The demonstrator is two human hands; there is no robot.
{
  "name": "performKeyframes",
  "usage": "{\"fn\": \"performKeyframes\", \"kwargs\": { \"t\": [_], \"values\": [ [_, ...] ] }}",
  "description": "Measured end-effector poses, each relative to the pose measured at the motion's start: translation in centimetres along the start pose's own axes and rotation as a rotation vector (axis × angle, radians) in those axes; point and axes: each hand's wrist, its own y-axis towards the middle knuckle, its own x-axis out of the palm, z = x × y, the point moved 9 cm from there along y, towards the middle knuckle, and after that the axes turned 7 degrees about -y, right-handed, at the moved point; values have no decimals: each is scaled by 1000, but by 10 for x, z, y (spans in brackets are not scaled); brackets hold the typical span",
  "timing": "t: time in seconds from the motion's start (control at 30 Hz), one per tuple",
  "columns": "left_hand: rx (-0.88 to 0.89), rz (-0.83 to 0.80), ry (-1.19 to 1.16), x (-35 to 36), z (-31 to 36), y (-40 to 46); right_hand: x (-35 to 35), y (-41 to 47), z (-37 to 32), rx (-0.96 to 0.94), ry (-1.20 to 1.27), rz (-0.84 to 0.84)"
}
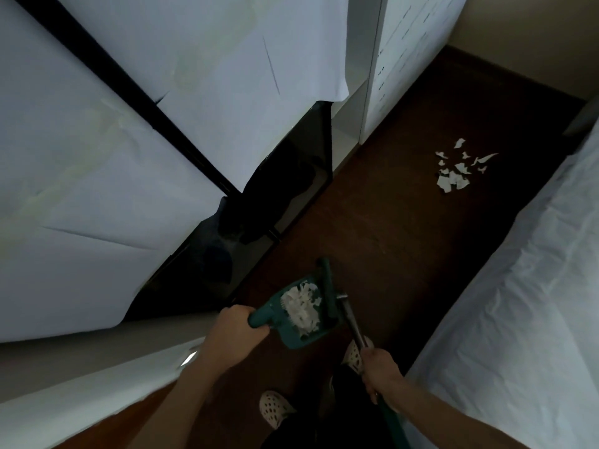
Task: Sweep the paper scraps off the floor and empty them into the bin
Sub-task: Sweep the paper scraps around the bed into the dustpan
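Observation:
My left hand (232,335) is shut on the handle of a teal dustpan (293,332), held low over the dark wooden floor. White paper scraps (301,304) lie piled in the pan. My right hand (379,367) grips the broom handle (351,322), a metal rod running up to the teal broom head (325,286) pressed against the pan's right side. A second cluster of white paper scraps on the floor (457,171) lies far ahead, to the right. No bin is clearly visible.
A desk draped in white sheets (97,157) fills the left, with a dark shadowed gap (269,202) under it. A white-covered bed (534,286) borders the right. A white cabinet (405,59) stands at the back. My feet in white perforated clogs (275,408) are below.

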Motion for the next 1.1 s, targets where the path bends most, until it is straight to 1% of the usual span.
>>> {"fn": "performKeyframes", "kwargs": {
  "t": [0.13,0.2,0.3,0.4,0.6,0.8,0.97,1.1],
  "values": [
    [29,24,9,9,40,12,-16,-14,-12,-87,39,2],
    [51,24,-22,18,66,19,-35,-22,-19,-142,32,3],
    [96,6,-83,29,107,27,-71,-25,-25,-206,3,55],
    [138,4,-112,36,148,35,-109,-27,-27,-197,36,110],
    [226,26,-132,33,243,73,-198,-28,-48,-190,201,262],
    [312,-47,-166,50,337,137,-299,-11,-97,-198,235,411],
    [316,-83,-124,72,402,185,-372,4,-141,-211,297,463],
    [319,-81,-77,89,446,217,-424,24,-166,-172,322,472]
  ]
}}
